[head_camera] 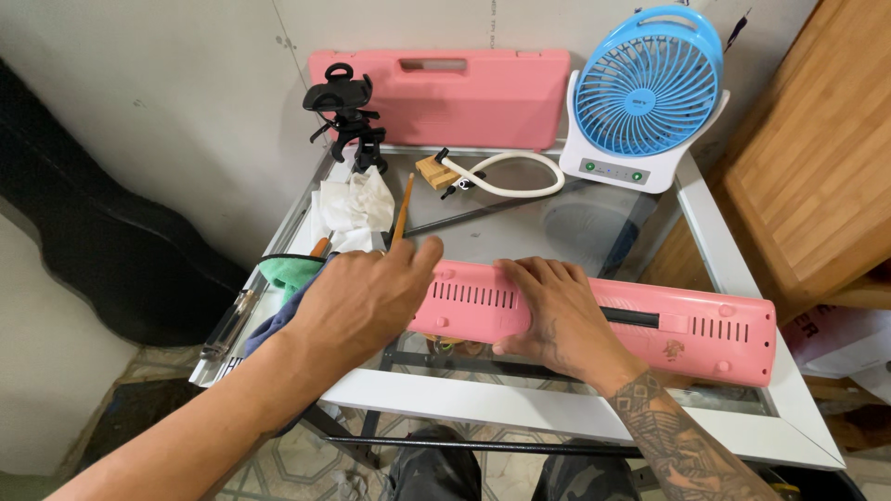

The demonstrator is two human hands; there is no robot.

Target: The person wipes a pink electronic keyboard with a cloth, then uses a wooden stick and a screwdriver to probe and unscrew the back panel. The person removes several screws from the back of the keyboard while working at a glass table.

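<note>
2 hands (362,301) (557,311) atop pink keyboard instrument (705,329)

I see the melodica (650,325) lying flat across the glass table (548,223), long axis running left to right and angled slightly down to the right. It is pink plastic, turned underside up: rows of narrow slots show near its left end and again near its right end, a dark strap runs along the middle, and small round screw recesses dot the shell. Its left end is hidden under my left hand (357,301); my right hand (557,311) lies flat on its middle. The right end reaches the table's white frame.
</note>
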